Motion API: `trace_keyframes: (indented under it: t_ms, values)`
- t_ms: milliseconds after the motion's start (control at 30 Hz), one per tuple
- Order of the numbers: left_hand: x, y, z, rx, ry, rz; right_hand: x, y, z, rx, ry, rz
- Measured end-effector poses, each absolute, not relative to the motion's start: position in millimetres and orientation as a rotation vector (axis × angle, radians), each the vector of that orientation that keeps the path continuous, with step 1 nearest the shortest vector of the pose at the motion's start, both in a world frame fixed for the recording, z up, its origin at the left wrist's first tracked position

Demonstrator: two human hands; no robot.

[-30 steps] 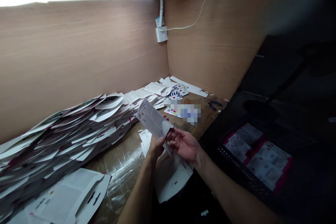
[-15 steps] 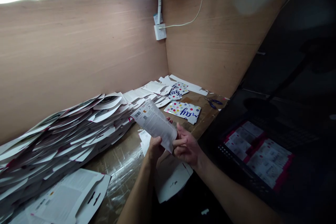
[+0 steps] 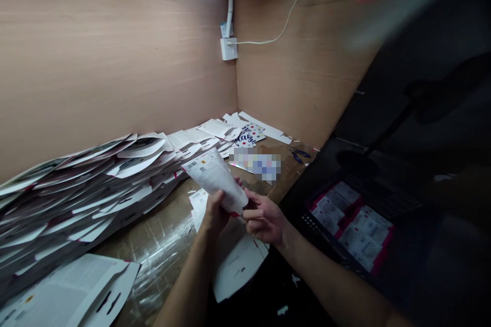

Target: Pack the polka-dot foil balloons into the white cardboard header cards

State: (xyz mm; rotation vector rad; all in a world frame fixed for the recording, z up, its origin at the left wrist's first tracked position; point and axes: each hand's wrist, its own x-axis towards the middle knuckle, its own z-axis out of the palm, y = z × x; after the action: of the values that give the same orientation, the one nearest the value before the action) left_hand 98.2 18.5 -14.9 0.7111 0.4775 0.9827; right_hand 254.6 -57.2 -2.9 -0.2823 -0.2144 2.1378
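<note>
A white printed paper packet [image 3: 217, 179] with a barcode at its far corner is held up over the table, bowed along its length. My left hand [image 3: 219, 212] grips it from the near side, thumb on the printed face and fingertips showing behind. At its right end my right hand [image 3: 264, 217] has closed fingers against the edge, pinching the corner. A pink strip shows along the packet's lower end. Below both hands lies a flat white packet [image 3: 240, 263] with a hanging slot, partly over the table's edge.
Overlapping white packets [image 3: 99, 189] form a long pile by the wall. Another packet [image 3: 76, 286] lies at front left. Dotted cards [image 3: 251, 135] and blue-handled pliers [image 3: 298, 155] lie toward the back. A dark crate [image 3: 326, 232] with pink-edged packets stands lower right.
The view has shifted slightly, bringing a red sign with 15 into sight. The packet in my hands bows more, and its pink lower end now shows. Both hands keep their hold.
</note>
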Motion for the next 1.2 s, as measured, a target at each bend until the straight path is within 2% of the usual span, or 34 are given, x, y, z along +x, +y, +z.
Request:
trace_keyframes:
  t_ms: [67,133,233,333,400,600,767,867,967,1067,1133,1200]
  values:
    - [94.5,23.5,-13.0,0.561,0.493,1.012,276.5,-48.1,-5.8,-0.778,-0.474,1.841]
    - [89.0,30.7,-10.5,0.363,0.504,1.052,308.9,-29.2,-6.5,-1.260,-0.662,1.394]
    - [82.4,41.4,-8.9,0.179,0.494,1.138,358.2,10.2,-4.5,-1.749,-0.753,0.885]
    - [81.4,46.7,-11.3,0.188,0.498,1.170,381.1,44.1,-8.3,-2.234,-0.929,0.536]
    - [82.6,47.4,-13.1,0.210,0.524,1.160,379.1,57.4,-16.2,-2.353,-1.006,0.471]
    - [82.2,47.4,-11.8,0.208,0.551,1.160,363.3,56.5,-32.1,-2.207,-1.086,0.342]
    - [81.2,47.9,-13.6,0.223,0.532,1.153,385.7,38.4,11.4,-2.001,-1.161,0.017]
    - [81.1,48.8,-14.8,0.236,0.520,1.179,385.7,24.7,37.3,-1.783,-1.497,-0.362]
    - [77.7,51.7,-13.3,0.223,0.502,1.198,365.3,-1.4,27.4,-1.551,-2.142,-0.629]
    - [71.4,55.4,-10.7,0.215,0.445,1.241,346.2,-37.3,-10.0,-1.105,-2.666,-0.613]
    - [67.7,56.9,-9.4,0.204,0.420,1.261,346.3,-56.6,-30.9,-0.920,-2.709,-0.505]
    - [66.2,57.3,-8.3,0.187,0.418,1.259,356.7,-64.0,-39.8,-0.989,-2.620,-0.393]
